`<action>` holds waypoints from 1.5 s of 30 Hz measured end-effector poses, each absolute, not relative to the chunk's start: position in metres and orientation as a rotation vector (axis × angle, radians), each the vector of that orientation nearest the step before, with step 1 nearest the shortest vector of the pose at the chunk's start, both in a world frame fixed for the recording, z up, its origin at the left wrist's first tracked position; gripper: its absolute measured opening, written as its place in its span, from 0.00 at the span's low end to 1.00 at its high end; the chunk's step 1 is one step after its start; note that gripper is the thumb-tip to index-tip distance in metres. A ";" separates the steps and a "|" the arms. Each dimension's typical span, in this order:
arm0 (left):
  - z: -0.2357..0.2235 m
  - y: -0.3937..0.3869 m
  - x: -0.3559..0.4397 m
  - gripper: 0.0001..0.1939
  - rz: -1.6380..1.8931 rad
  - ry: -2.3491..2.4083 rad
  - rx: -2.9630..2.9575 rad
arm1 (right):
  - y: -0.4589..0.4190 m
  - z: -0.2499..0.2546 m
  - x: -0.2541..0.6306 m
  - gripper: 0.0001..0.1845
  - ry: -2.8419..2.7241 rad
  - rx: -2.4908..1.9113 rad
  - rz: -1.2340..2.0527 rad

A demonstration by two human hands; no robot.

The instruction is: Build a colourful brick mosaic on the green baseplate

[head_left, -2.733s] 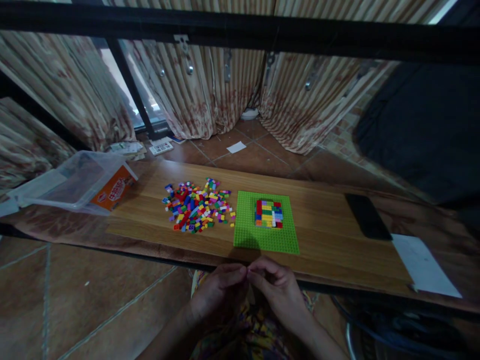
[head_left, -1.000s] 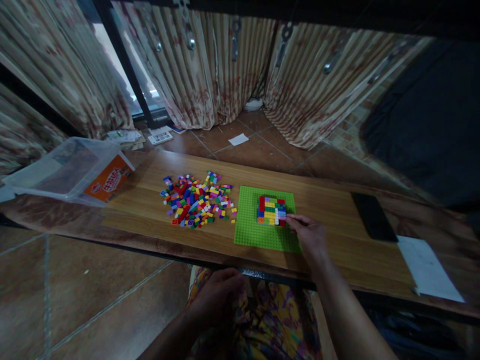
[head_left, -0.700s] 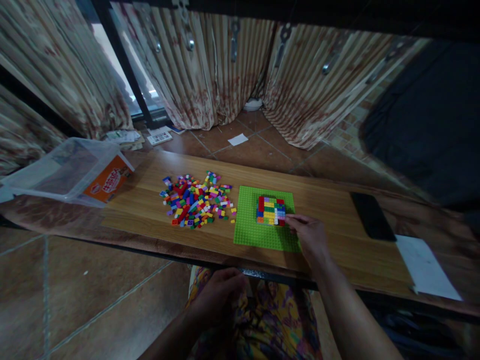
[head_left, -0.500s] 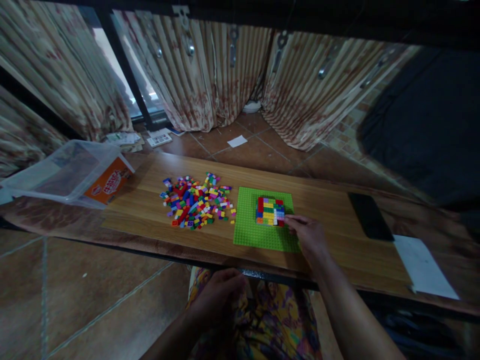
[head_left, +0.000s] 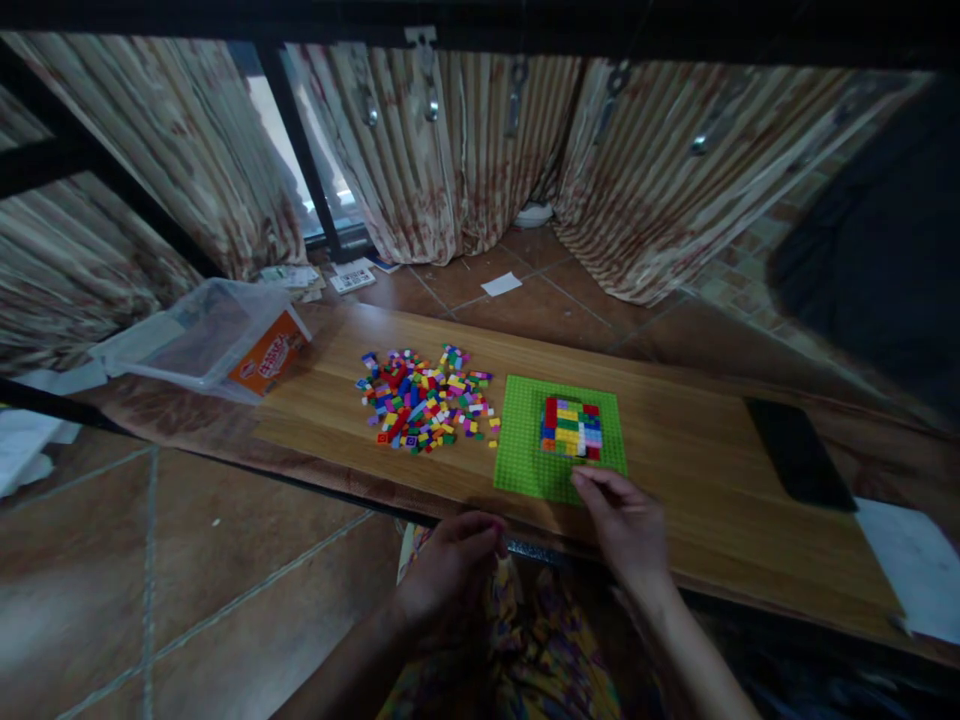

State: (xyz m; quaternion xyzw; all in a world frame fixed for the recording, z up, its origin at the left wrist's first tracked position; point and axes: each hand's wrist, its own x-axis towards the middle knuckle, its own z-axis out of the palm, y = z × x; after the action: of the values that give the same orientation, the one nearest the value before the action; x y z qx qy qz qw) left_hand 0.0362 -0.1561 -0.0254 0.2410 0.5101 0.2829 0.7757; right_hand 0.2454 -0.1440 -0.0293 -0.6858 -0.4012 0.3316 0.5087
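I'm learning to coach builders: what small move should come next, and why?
Perhaps bring the small pink piece to the brick build: the left hand holds it short of the green baseplate, with the right hand near the build.

The right hand point(head_left: 624, 515) is no longer at the brick block's point(head_left: 571, 428) right edge but just in front of it; farther in front, the left hand point(head_left: 454, 555) now shows a pink piece point(head_left: 497, 524).
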 end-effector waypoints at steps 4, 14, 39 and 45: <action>-0.027 -0.137 0.024 0.14 0.751 1.205 0.825 | -0.146 -0.036 0.223 0.12 -1.245 -1.645 0.829; -0.027 -0.083 0.016 0.10 0.699 1.719 2.020 | -0.094 -0.039 0.180 0.12 -1.791 -1.654 0.514; -0.046 -0.108 0.012 0.18 0.867 1.474 2.116 | -0.062 -0.041 0.173 0.15 -1.782 -1.694 0.341; -0.050 -0.107 0.023 0.06 0.765 1.445 2.234 | -0.052 -0.047 0.180 0.16 -1.920 -1.776 0.265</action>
State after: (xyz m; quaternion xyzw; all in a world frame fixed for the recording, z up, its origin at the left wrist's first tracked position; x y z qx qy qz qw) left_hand 0.0229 -0.1069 -0.0498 0.7929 0.5130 0.2715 0.1855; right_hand 0.1803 -0.0524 -0.0473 -0.6534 -0.7065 0.0975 0.2537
